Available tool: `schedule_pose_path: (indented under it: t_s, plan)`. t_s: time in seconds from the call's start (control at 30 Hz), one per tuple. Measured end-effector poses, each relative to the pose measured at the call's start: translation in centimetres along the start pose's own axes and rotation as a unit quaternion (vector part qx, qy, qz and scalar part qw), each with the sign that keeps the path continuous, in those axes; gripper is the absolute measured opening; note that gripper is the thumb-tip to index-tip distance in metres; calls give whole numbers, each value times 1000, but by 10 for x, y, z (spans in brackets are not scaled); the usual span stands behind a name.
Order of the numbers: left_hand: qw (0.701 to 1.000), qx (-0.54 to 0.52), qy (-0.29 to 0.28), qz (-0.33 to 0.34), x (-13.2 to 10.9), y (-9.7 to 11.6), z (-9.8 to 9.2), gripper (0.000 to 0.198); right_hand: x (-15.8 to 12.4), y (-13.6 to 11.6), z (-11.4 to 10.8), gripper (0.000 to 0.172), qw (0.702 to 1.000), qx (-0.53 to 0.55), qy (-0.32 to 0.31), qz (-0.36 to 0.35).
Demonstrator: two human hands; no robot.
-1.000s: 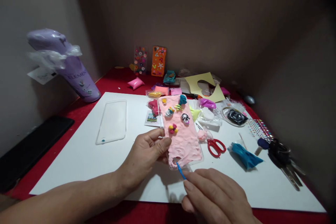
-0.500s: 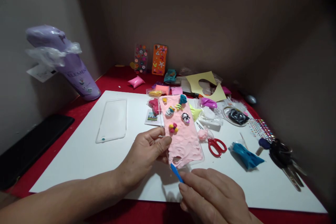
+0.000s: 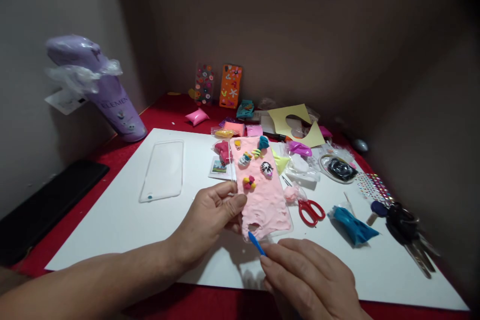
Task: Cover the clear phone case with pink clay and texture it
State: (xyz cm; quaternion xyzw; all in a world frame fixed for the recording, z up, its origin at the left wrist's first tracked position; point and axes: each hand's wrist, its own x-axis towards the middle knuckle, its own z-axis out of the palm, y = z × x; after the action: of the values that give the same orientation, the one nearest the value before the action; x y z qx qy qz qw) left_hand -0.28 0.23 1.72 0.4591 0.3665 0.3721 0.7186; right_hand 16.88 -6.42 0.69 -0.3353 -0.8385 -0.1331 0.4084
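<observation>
A phone case (image 3: 264, 210) coated in pink clay is tilted up over the white board, with small clay shapes on its upper half. My left hand (image 3: 212, 217) grips its left edge between thumb and fingers. Between the fingertips of my right hand (image 3: 311, 277) is a slim blue modelling tool (image 3: 256, 243). Its tip is at the lower left of the case, by the camera hole in the clay, where the surface looks rough. A clear phone case (image 3: 163, 170) lies flat to the left.
Red-handled scissors (image 3: 311, 212), a blue clay packet (image 3: 352, 225) and keys (image 3: 407, 232) lie on the right. Several clay packets and a cut yellow sheet (image 3: 296, 122) are behind the case. A purple wrapped bottle (image 3: 108, 92) leans at left; a black flat object (image 3: 52, 205) lies below it.
The blue tool's tip has shifted slightly right along the bottom edge of the pink case, together with my right hand. My left hand keeps its hold. The whole view has shifted a little.
</observation>
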Motion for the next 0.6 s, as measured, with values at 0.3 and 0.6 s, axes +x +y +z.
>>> schedule_pose_path:
  t_s: [0.3,0.6]
  plan:
    - [1000,18,-1,3,0,-1,-2,23,-1,0,0,9,1000,-1,-1,0]
    - [1000,1,-4,5,1,0,-1,21,1,1,-1,9,1000,-12,-7,-24]
